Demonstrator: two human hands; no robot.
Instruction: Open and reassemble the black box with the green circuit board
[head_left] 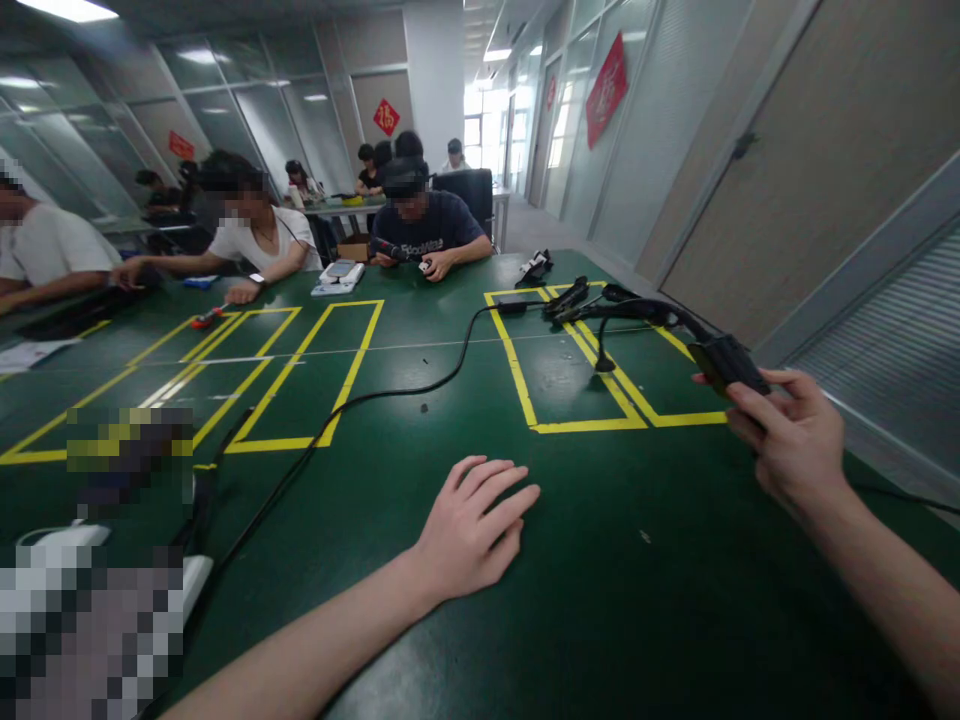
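Observation:
My left hand (472,525) lies flat on the green table (600,580), fingers stretched out and slightly apart, holding nothing. My right hand (787,435) is at the table's right edge, fingers closed round a black power adapter (727,362). A thick black cable (645,310) runs from the adapter back to a bundle of black cables and parts (570,298) lying inside yellow taped rectangles (585,400). Another black cord (390,390) crosses the table from a small black box (514,303) toward the near left.
Yellow taped boxes (300,380) mark the table's left half. White objects (187,575) sit at the near left. Several other people sit along the far and left sides, with a white device (339,276), a red tool (206,318) and a black gadget (534,267) nearby.

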